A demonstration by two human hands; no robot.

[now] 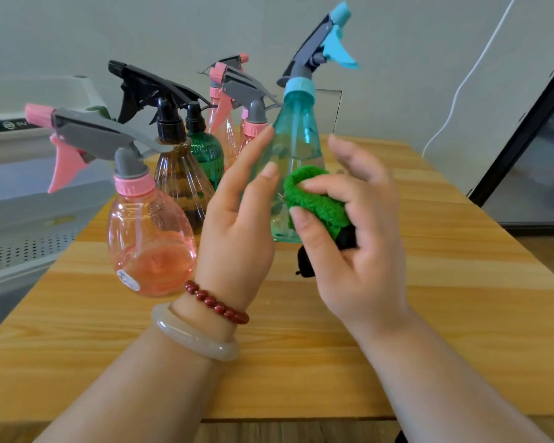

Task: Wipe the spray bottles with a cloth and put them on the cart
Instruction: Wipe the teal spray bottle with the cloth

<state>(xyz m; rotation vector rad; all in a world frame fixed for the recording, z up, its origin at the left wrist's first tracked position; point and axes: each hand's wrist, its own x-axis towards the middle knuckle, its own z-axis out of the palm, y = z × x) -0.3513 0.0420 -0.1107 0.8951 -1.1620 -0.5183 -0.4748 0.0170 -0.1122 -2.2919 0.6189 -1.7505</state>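
While steadying the teal spray bottle (pixel 296 145) with the left hand (pixel 234 225), thumb laid across its front and forefinger stretched up its side, presses a green cloth (pixel 314 199) against the lower body with the right hand (pixel 365 225). Pinches the bunched cloth between right thumb and curled fingers, a black part of it hanging under the palm. Holds the bottle tilted, blue trigger head leaning up and to the right, base low over the wooden bench (pixel 429 282); cannot tell whether touching it. Faces more spray bottles standing together on the bench left of the hands: a pink bottle (pixel 151 244) nearest, a brown bottle (pixel 179 180) with a black trigger behind it, a green bottle (pixel 205 151) beside that, and two further pink ones (pixel 229 129) at the back. Wears a red bead bracelet (pixel 218 302) and a pale bangle (pixel 192 337) on the left wrist. Has the pale cart (pixel 23 219), with its perforated tray, just beside the bench's left edge.
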